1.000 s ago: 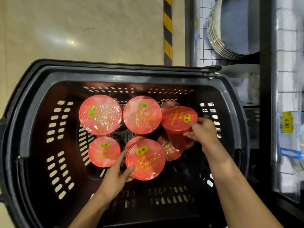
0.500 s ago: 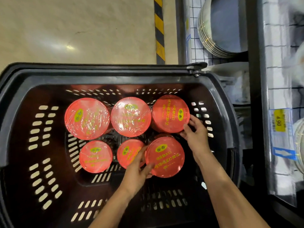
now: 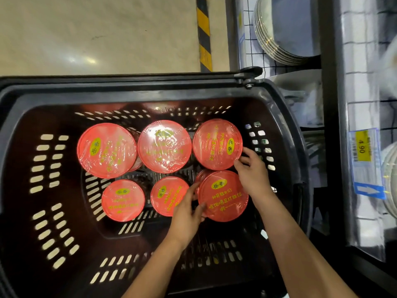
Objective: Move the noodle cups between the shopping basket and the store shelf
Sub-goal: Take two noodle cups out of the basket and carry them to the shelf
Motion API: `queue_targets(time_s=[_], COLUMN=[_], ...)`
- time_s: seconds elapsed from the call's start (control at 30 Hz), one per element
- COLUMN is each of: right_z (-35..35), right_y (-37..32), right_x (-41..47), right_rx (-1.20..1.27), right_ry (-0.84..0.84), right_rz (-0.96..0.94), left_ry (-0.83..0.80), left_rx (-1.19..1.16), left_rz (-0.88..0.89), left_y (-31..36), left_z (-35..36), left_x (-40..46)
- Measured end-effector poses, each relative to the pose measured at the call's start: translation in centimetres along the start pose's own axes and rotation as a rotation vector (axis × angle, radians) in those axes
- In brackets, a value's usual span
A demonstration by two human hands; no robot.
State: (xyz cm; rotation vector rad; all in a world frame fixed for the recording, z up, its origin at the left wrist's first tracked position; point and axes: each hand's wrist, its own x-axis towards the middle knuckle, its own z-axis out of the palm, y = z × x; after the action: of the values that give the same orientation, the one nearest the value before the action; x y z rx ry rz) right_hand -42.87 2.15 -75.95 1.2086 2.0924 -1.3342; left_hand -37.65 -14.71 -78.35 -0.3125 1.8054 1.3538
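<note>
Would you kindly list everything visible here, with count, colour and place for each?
noodle cups: six lids showing, red with yellow print, inside the basket in two rows of three
shopping basket: one, black, slotted walls, filling the middle
metal plates: one stack, silver, on the shelf at upper right
price tag: one, yellow and blue, on the shelf edge at right
hazard stripe: one, yellow and black, on the beige floor
left hand: against the near-right cup's left edge
right hand: between the two right-hand cups
</note>
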Motion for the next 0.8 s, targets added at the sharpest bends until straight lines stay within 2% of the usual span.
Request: queue_targets(time_s=[0.13,0.4,0.53,0.63,0.73,0.8], right_z=[-0.9,-5.5,-8.9,-11.9,-14.8,-16.8], right_y=[-1.1,-6.6,-11.0,-14.5,-17.5,-19.2], right_x=[-2.2,-11.7,-18.7,-25.0,-31.2,-35.0], right_rx=[-0.172,-0.846,-0.905,-0.852,-0.738,-0.738], right_ry=[0.016,-0.044,-0.063,-0.039,0.067,0.042], right_rz=[-0.080,-0.291,-0.322,-0.364,-0.476,-0.457], left_ry=[0.048,0.151,0.170,0.185,0.223,0.245], left_rx=[0.115,0.711,0.974,1.029,1.082,1.093], left_rz=[-0.035,0.196,0.319,0.421,0.525,0.584], left_y=[1.4,9.8,16.8,21.7,26.5,29.2], left_z=[-0.7,-7.0,-9.7,-10.9,-11.7,-12.0], left_x=[-1.3,-8.3,-14.9,-20.6,-26.5,-30.1])
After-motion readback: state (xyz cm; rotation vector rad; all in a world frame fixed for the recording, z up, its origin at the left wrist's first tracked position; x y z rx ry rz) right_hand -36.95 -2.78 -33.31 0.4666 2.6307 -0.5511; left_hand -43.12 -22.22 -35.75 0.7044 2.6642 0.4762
